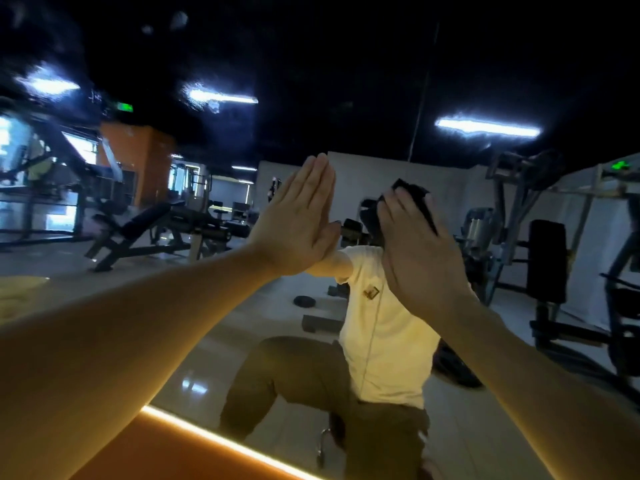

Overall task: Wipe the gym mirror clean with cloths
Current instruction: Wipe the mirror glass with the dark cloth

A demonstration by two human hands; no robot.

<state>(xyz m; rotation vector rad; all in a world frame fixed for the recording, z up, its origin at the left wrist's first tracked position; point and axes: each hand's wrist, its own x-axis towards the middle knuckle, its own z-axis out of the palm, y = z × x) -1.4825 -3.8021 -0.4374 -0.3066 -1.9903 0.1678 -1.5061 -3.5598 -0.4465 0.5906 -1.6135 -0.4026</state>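
Note:
The gym mirror [381,109] fills most of the view and reflects the gym and a person in a white T-shirt. My left hand [294,223] lies flat against the glass with straight fingers, meeting its own reflection, and I see no cloth under it. My right hand [419,251] presses a dark cloth [415,197] against the mirror with flat fingers. The cloth sticks out above and to the right of the fingertips; most of it is hidden behind the hand.
A lit orange strip [221,441] runs along the mirror's lower edge at the bottom left. In the reflection are weight benches [152,230] at the left, machines [540,258] at the right, ceiling lights and a pale floor.

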